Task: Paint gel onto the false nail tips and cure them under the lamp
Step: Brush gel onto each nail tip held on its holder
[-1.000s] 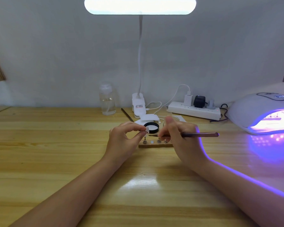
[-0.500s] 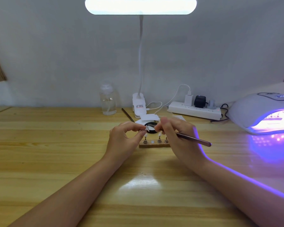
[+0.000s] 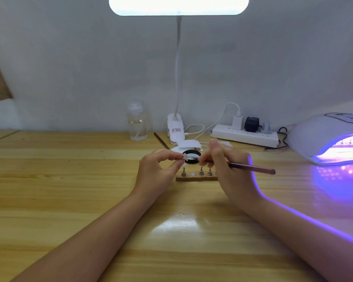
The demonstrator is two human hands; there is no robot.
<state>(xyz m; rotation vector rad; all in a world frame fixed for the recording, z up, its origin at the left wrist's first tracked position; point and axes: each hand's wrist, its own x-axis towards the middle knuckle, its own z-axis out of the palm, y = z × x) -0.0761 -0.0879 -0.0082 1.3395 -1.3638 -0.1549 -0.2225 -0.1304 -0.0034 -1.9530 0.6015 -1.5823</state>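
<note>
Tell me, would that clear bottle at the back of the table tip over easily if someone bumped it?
Probably fairly easily. The clear bottle stands tall and narrow, and looks only partly filled, so it is likely light. Its smooth clear wall might slip in wet fingers, though it seems unlikely to roll while upright.

Landmark: nail tip stand (image 3: 196, 177), centre of wooden table (image 3: 69, 200). Gel jar (image 3: 191, 157) just behind stand. Left hand (image 3: 157, 171) left of stand, pinching a nail tip (image 3: 185, 157) above its left end. Right hand (image 3: 230, 169) at stand's right end, holding brush (image 3: 251, 167), handle pointing right. Desk lamp clip base (image 3: 175, 129) behind stand; pump bottle (image 3: 136, 123) behind-left; power strip (image 3: 245, 135) behind-right. Curing lamp (image 3: 330, 139) far right of stand.
</note>
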